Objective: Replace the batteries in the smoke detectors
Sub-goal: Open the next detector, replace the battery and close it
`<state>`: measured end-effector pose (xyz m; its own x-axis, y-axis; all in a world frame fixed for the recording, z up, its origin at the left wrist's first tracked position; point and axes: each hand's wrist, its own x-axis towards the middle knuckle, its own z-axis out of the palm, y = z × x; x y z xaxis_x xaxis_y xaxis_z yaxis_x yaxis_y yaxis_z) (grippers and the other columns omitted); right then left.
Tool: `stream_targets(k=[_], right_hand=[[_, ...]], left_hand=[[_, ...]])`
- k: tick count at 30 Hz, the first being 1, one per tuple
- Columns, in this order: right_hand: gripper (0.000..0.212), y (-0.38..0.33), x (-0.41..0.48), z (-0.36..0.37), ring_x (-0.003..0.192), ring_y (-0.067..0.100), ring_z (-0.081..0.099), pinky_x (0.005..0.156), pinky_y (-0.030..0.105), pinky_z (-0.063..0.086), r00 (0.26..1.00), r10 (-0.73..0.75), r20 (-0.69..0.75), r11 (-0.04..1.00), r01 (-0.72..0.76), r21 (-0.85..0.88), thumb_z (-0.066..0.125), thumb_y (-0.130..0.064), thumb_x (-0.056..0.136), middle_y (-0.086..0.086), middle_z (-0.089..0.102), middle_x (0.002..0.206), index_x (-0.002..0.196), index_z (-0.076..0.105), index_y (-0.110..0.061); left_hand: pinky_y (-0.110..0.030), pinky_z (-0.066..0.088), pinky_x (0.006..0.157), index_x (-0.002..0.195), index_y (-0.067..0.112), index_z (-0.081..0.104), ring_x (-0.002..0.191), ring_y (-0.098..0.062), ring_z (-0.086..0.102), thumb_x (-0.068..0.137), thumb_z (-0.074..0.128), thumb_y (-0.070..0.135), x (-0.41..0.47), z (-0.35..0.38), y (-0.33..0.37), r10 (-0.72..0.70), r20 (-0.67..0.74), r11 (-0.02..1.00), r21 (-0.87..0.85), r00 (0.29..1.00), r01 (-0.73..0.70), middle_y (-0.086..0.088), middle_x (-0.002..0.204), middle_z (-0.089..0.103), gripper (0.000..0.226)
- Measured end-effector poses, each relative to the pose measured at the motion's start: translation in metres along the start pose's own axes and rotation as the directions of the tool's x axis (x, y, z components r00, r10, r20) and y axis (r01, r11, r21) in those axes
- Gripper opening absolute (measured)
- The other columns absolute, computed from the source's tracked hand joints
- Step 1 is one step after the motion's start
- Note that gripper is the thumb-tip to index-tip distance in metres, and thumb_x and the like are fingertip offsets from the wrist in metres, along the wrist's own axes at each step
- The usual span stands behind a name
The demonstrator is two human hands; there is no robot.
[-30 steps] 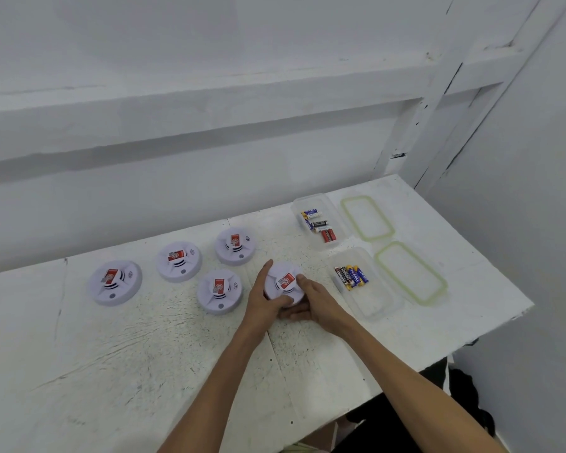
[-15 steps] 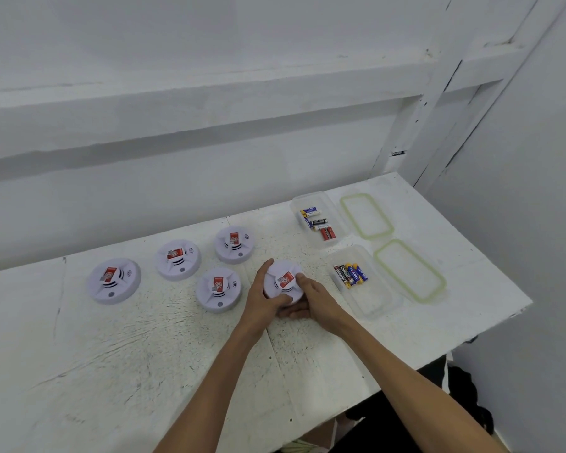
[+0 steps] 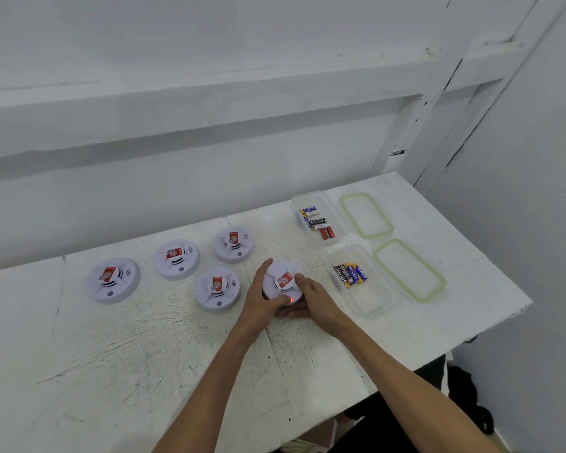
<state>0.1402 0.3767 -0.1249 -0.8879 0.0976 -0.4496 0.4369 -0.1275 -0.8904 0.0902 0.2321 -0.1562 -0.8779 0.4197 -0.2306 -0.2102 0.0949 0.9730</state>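
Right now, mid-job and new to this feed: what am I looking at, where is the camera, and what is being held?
No machine here: a head-worn camera looks down at a person's bare hands. The left hand and right hand together grip one smoke detector, showing a small orange light. Four other detectors lie to its left on the white table. To the right stand two open clear tubs, the near tub and far tub, holding batteries, their lids alongside.
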Motion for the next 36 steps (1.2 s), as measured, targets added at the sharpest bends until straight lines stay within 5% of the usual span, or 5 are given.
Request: stream_targets(k=[5,13,21,27,36], right_hand=[[0.051,0.002,0.001,0.0,0.089,0.044,0.072,0.085,0.051,0.059,1.0,-0.009,0.015,1.0,0.008,0.029,0.037,-0.047,0.106,0.022,0.074,0.102,0.119,0.065,-0.006],[0.05,0.003,0.0,0.002,0.09,0.045,0.072,0.085,0.05,0.06,1.0,0.0,0.006,0.999,0.0,0.042,0.037,-0.045,0.106,0.021,0.074,0.103,0.124,0.062,-0.005],[0.052,0.003,0.001,-0.002,0.09,0.041,0.073,0.076,0.039,0.06,0.999,0.025,0.029,1.0,-0.025,0.003,0.033,-0.048,0.106,0.02,0.075,0.102,0.121,0.064,-0.009],[0.05,0.009,0.005,-0.003,0.089,0.041,0.073,0.088,0.051,0.057,0.999,0.03,0.022,0.999,-0.03,0.015,0.038,-0.049,0.104,0.019,0.075,0.102,0.124,0.062,-0.009],[0.045,0.006,0.001,-0.004,0.087,0.038,0.073,0.073,0.033,0.061,0.998,0.003,0.062,1.0,-0.005,0.027,0.036,-0.046,0.106,0.018,0.074,0.105,0.121,0.06,-0.011]], left_hand=[[-0.04,0.044,0.114,0.155,0.032,0.034,0.138,-0.014,0.048,0.098,0.063,0.01,0.003,-0.006,-0.001,-0.023,0.005,0.998,-0.052,1.0,0.023,0.006,0.155,0.043,0.068],[-0.039,0.049,0.109,0.137,0.026,0.05,0.126,-0.016,0.061,0.105,0.054,0.018,-0.005,-0.008,-0.017,-0.097,-0.096,0.97,-0.23,0.991,0.072,-0.002,0.14,0.062,0.034],[-0.039,0.048,0.109,0.141,0.026,0.056,0.128,-0.01,0.06,0.105,0.054,0.027,-0.008,-0.007,-0.016,-0.032,-0.126,0.986,-0.164,0.992,0.011,0.009,0.136,0.065,0.037],[-0.039,0.046,0.112,0.145,0.028,0.053,0.134,-0.011,0.055,0.105,0.053,0.029,-0.008,-0.006,-0.016,-0.028,-0.133,0.979,-0.203,0.991,0.001,0.009,0.143,0.06,0.04],[-0.04,0.044,0.114,0.144,0.029,0.053,0.133,-0.007,0.055,0.104,0.055,0.025,-0.01,-0.005,-0.013,0.001,-0.152,0.982,-0.186,0.988,-0.03,0.01,0.143,0.06,0.04]])
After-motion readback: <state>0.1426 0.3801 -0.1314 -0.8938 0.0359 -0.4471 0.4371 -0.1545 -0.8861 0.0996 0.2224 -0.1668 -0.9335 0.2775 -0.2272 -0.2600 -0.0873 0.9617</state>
